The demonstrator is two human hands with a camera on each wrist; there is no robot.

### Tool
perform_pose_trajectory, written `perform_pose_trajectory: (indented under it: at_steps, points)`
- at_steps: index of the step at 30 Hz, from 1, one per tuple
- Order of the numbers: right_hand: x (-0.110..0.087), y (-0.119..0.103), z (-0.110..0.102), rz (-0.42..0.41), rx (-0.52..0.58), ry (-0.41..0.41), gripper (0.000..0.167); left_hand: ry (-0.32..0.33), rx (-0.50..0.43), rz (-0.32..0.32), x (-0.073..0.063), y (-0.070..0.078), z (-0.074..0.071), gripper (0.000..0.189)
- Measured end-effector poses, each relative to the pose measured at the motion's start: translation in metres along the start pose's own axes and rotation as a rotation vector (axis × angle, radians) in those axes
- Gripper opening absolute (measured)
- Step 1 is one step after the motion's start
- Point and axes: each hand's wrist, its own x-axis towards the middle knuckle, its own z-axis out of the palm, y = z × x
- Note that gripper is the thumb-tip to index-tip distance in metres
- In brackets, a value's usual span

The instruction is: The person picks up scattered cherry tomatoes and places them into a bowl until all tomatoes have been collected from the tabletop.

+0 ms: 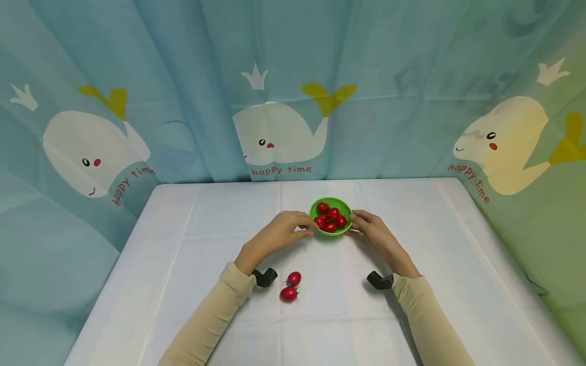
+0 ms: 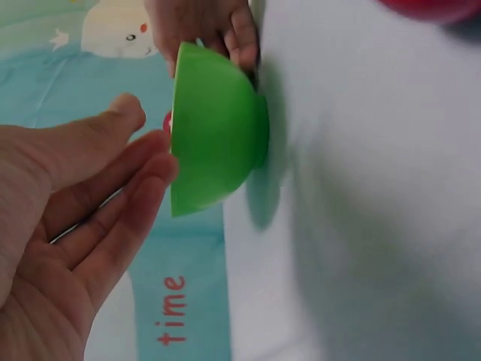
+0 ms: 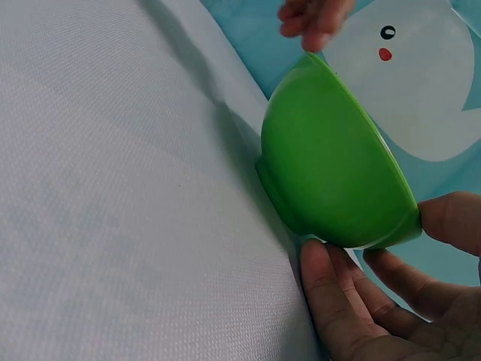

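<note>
A green bowl [image 1: 342,205] with several red cherry tomatoes [image 1: 333,214] in it stands on the white-covered table. My right hand [image 1: 372,235] holds it from the right. In the right wrist view the thumb presses near the rim of the bowl [image 3: 331,150], and other fingers reach beneath its side. At the left rim is my left hand [image 1: 289,229], its fingers lightly bent and the thumb apart, with nothing between them. Its fingertips overlap the bowl [image 2: 214,135] in the left wrist view; I cannot tell whether they touch it.
Two more cherry tomatoes, an upper one [image 1: 294,278] and a lower one [image 1: 289,294], lie on the table [image 1: 320,335] near the left forearm. Black wrist devices, left [image 1: 266,277] and right [image 1: 380,280], sit by the cuffs. A whale-print curtain [image 1: 192,127] hangs behind the table.
</note>
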Motion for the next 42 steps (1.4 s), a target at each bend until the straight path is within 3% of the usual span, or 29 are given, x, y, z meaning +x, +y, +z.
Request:
perform_pose_trajectory:
  at_steps: [5, 10, 13, 21, 25, 34, 42]
  points:
    - [0.001, -0.002, -0.002, -0.003, 0.006, 0.007, 0.055, -0.084, -0.179, -0.024, -0.007, -0.005, 0.0, 0.025]
    - [0.0, -0.002, -0.003, -0.002, 0.005, 0.01, 0.058, -0.26, -0.298, -0.067, -0.008, -0.01, -0.004, 0.028]
    - [0.0, -0.002, -0.004, -0.007, 0.002, 0.013, 0.059, -0.338, -0.309, -0.072, -0.008, -0.01, -0.006, 0.028]
    - [-0.001, -0.004, -0.005, -0.01, -0.004, 0.016, 0.06, -0.512, -0.233, -0.059, -0.013, 0.001, -0.008, 0.026]
    - [-0.001, -0.004, -0.006, -0.011, -0.006, 0.021, 0.059, -0.607, -0.253, -0.052, -0.015, -0.002, -0.008, 0.025]
    - [0.002, 0.0, -0.002, -0.006, 0.002, 0.015, 0.056, -0.726, -0.422, -0.062, -0.025, -0.025, -0.006, 0.032]
    - [0.002, 0.003, 0.0, 0.004, 0.018, 0.009, 0.055, -0.751, -0.418, 0.03, -0.033, -0.033, 0.002, 0.032]
